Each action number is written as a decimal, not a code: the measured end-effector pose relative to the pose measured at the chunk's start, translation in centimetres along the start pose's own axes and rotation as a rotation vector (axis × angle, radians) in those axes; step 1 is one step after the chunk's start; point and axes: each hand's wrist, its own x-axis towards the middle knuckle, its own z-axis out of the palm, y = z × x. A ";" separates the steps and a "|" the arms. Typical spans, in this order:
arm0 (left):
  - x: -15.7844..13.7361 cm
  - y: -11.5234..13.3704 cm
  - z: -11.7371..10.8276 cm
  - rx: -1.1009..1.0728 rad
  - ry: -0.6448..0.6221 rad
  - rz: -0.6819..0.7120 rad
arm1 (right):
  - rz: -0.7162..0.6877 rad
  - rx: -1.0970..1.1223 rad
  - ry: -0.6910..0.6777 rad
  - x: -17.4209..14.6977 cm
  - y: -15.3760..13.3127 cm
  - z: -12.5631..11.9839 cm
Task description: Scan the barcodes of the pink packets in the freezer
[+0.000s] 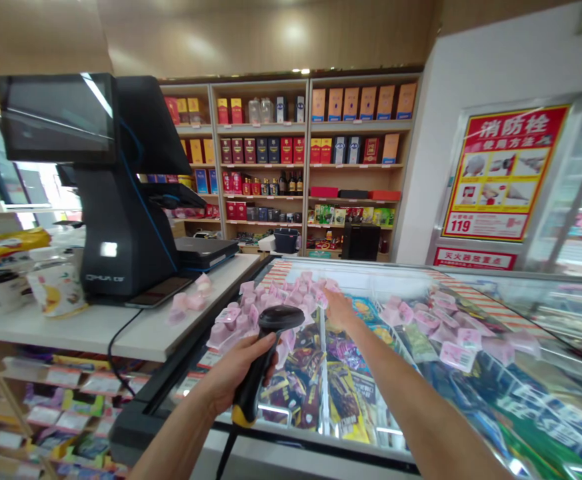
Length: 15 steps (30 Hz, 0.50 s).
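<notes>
My left hand [238, 373] is wrapped round the handle of a black and yellow barcode scanner [253, 380], whose head points away over the freezer. A heap of small pink cup-like packets [251, 310] in clear wrapping lies on the glass beyond the scanner. At the right end of this heap, my right hand [338, 310] reaches in with its fingers bent against a pink packet [323, 298]; the fingertips are partly hidden. More pink packets [441, 320] lie spread on the glass to the right of my right arm.
A glass-topped freezer [325, 387] full of wrapped goods stretches before me. On the white counter [135, 337] at left stand a black checkout terminal [125, 247], a patterned cup [58, 287] and a few pink packets [189, 300]. The scanner's cord [227, 453] hangs down. Shelves of boxes [265, 150] line the back wall.
</notes>
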 end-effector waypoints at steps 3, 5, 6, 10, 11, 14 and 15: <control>0.0 -0.1 0.0 0.009 0.002 -0.001 | -0.042 -0.050 0.006 -0.6 0.0 -0.2; -0.1 -0.1 0.2 0.009 0.000 -0.010 | -0.048 -0.051 0.049 -1.3 0.2 -0.5; -0.2 -0.1 0.3 0.010 -0.003 -0.013 | -0.047 -0.039 0.073 -1.7 0.4 -0.7; -0.5 0.1 1.0 0.023 -0.025 -0.005 | -0.012 0.097 0.139 -3.0 1.7 -1.2; -0.6 0.1 1.1 0.026 -0.029 -0.001 | 0.028 0.146 0.157 -3.2 2.1 -1.3; -0.9 0.3 1.7 0.030 -0.043 -0.005 | 0.187 0.299 0.216 -3.5 3.3 -1.8; -0.9 0.3 2.0 0.034 -0.048 -0.006 | 0.231 0.351 0.230 -3.6 3.6 -2.1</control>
